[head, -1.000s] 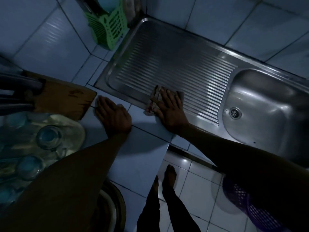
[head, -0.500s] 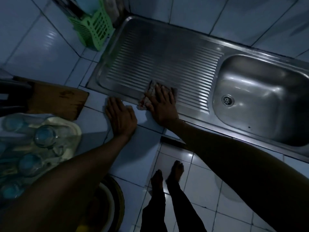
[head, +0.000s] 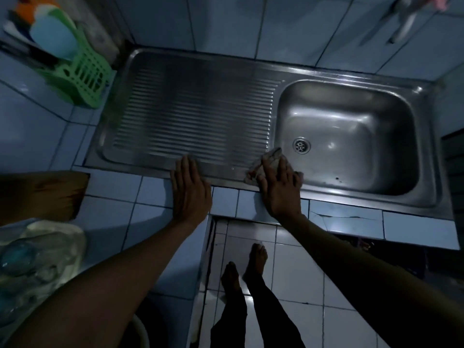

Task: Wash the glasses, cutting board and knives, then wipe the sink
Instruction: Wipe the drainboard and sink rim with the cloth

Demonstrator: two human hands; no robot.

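The steel sink has a ribbed drainboard on the left and a basin with a drain on the right. My right hand presses a crumpled cloth flat onto the sink's front rim, at the basin's near left corner. My left hand lies flat with straight fingers on the counter edge, its fingertips on the drainboard's front rim. A wooden cutting board sits at the left edge. Glasses stand on a pale tray at the lower left.
A green plastic basket with utensils stands in the far left corner. A faucet shows blurred at the top right. Tiled counter surrounds the sink. My bare feet stand on the tiled floor below.
My right hand has slid the cloth to the right along the sink's front rim, from the drainboard to the basin's corner. My left hand moved right too, onto the rim.
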